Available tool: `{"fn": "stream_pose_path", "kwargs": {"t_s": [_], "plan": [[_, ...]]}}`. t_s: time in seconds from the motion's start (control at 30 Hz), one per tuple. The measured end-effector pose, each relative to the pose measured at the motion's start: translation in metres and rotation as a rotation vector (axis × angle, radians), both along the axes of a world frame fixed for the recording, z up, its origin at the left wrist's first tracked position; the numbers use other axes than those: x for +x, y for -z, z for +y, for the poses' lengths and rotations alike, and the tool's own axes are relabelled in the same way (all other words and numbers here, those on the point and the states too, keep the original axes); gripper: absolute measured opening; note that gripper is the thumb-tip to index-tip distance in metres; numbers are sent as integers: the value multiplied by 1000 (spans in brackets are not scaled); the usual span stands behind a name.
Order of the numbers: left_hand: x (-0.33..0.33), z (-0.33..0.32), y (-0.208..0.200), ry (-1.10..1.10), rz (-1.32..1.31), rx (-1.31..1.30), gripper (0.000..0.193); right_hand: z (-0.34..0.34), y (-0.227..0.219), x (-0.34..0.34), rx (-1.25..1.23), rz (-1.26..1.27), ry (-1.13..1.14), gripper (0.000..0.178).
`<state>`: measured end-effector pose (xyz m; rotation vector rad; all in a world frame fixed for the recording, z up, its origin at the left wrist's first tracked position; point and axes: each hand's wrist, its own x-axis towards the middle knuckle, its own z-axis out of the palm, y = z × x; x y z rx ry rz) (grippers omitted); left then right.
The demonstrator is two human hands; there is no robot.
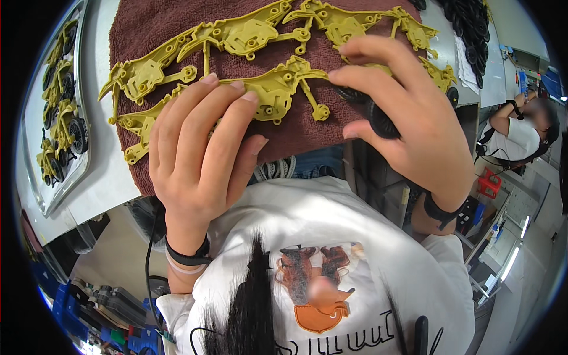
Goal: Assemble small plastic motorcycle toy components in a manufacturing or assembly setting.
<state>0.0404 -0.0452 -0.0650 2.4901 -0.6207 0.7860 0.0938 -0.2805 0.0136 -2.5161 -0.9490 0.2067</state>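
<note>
My left hand (198, 145) lies with its fingers stretched over a yellow plastic toy motorcycle body half (275, 92) on the brown towel (296, 142). Its fingertips touch the part and cover its left portion. Just right of that part, my right hand (408, 100) curls around small black toy wheels. One wheel (383, 122) shows between thumb and palm; another (351, 94) sits under the index finger, partly hidden. More yellow body halves (242, 38) lie in rows along the towel. A further one (439, 76), by my right hand, has a black wheel beside it.
At the left, a clear tray (89, 157) holds several yellow toy motorcycles with black wheels. Black wheels (470, 35) are heaped at the far right of the table. Another person (515, 133) sits at the right. A red stool-like object (489, 182) stands beyond the table.
</note>
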Motion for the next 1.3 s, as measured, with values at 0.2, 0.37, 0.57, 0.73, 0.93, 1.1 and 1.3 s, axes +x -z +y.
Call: {"fn": "stream_pose_path", "kwargs": {"t_s": [0.2,0.37,0.57,0.73,0.93,1.1,1.3], "plan": [[0,-1,1,-16,-19,1,31,-5,5,1,34,-228,-48,37],[1,0,1,-11,-23,5,32,-6,17,-8,66,-335,-1,31],[0,0,0,-6,4,-9,29,-16,41,-13,102,-438,-74,28],[-2,0,0,-17,-3,7,28,-13,31,-18,204,-303,10,32],[-2,1,0,-9,-21,-5,30,-7,22,-11,362,-26,-1,40],[-1,1,1,-5,-37,-23,30,11,24,-12,349,-10,-71,50],[-1,2,1,-3,-57,-19,30,20,31,-12,304,72,-124,52]]}}
